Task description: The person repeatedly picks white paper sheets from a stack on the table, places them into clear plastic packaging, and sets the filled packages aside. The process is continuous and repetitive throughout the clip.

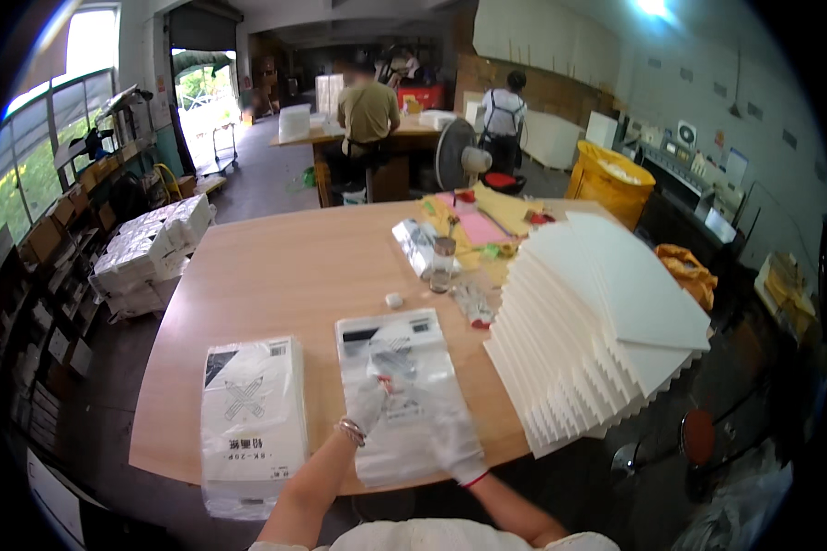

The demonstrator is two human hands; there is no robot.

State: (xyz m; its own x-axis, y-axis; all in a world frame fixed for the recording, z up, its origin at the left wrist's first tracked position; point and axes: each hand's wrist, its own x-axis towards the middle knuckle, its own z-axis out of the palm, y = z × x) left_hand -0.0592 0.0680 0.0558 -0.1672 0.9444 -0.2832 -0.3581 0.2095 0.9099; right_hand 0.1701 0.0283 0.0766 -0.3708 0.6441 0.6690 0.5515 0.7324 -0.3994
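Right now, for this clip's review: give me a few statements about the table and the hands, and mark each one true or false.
1. Both hands, left hand and right hand, wear white gloves. True.
2. The hands rest on a clear plastic bag lying flat on the wooden table. True.
3. The fanned stack of white sheets lies to the person's left. False: it lies to the right.
4. A sealed white packet lies left of the clear bag. True.
5. The yellow bin stands on the table. False: it stands on the floor beyond it.
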